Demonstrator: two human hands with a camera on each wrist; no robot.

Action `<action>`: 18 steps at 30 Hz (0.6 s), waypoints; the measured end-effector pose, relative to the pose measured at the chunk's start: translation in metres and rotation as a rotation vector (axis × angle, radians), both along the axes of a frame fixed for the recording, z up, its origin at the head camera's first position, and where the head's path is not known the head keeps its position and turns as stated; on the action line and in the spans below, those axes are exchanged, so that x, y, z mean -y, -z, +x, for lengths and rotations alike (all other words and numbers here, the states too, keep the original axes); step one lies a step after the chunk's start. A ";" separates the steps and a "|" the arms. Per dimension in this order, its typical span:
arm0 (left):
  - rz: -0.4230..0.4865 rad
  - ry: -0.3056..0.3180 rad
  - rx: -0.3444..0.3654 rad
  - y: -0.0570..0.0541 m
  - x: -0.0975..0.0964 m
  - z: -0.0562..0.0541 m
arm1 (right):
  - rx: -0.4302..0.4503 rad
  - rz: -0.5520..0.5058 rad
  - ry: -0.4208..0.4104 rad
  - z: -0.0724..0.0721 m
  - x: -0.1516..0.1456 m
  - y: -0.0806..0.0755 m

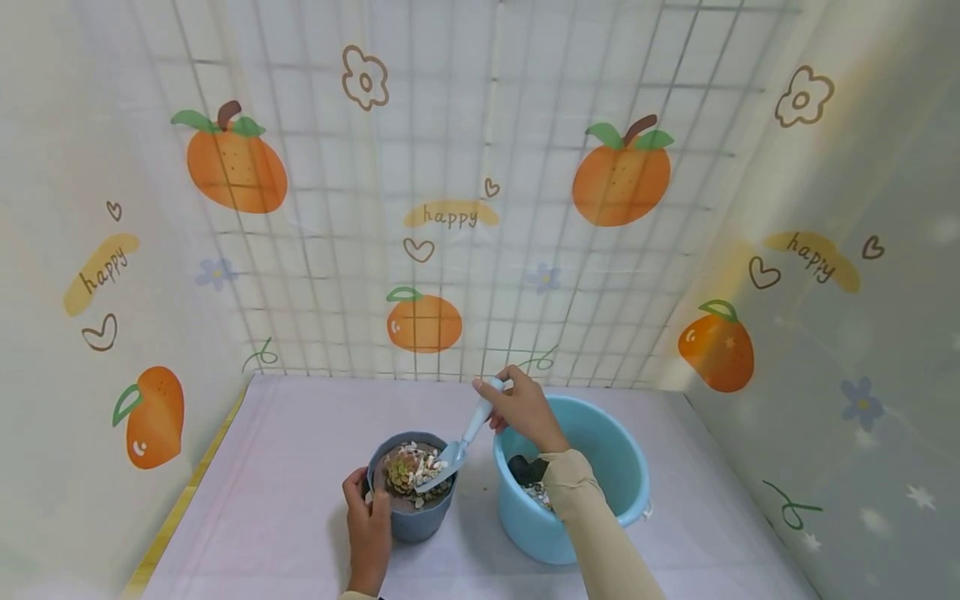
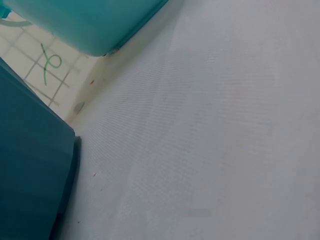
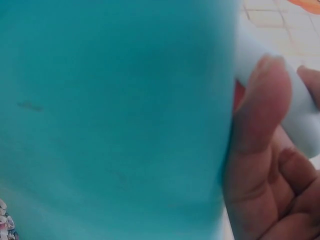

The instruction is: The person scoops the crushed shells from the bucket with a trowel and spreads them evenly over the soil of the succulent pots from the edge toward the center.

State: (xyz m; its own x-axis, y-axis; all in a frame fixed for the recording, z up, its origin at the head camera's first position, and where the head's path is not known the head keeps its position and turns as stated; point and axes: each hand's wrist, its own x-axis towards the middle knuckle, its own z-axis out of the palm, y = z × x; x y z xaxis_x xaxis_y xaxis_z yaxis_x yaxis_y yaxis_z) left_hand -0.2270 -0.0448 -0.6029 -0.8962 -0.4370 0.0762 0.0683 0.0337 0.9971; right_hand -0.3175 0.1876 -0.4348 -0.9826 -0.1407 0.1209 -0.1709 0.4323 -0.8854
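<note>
A grey-blue flower pot (image 1: 416, 523) stands on the table in the head view, with a rosette-shaped succulent (image 1: 402, 468) and white pebbles at its top. My left hand (image 1: 367, 527) grips the pot's left side, thumb at the near rim. My right hand (image 1: 522, 407) pinches the handle of a small light-blue plastic shovel (image 1: 477, 421) beside the bucket's rim. The shovel's blade tilts down over the pebbles at the right of the succulent. In the right wrist view, thumb and fingers close round the pale handle (image 3: 300, 117). The left hand itself is out of the left wrist view.
Right of the pot stands a turquoise bucket (image 1: 525, 525), holding a dark object (image 1: 527, 469) and small mixed pebbles (image 1: 538, 495), partly hidden by my right sleeve. A white cloth covers the table (image 1: 315, 417). Behind is a wire grid (image 1: 510, 317) under a printed sheet.
</note>
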 end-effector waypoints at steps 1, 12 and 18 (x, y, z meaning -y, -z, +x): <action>-0.001 -0.003 0.000 0.000 0.000 0.000 | 0.001 0.000 0.000 0.000 0.000 0.000; -0.005 -0.005 -0.002 -0.002 -0.002 0.002 | 0.019 0.006 0.001 0.001 0.000 -0.002; -0.004 -0.014 -0.003 -0.002 -0.003 0.003 | 0.039 -0.004 -0.004 -0.001 0.000 0.000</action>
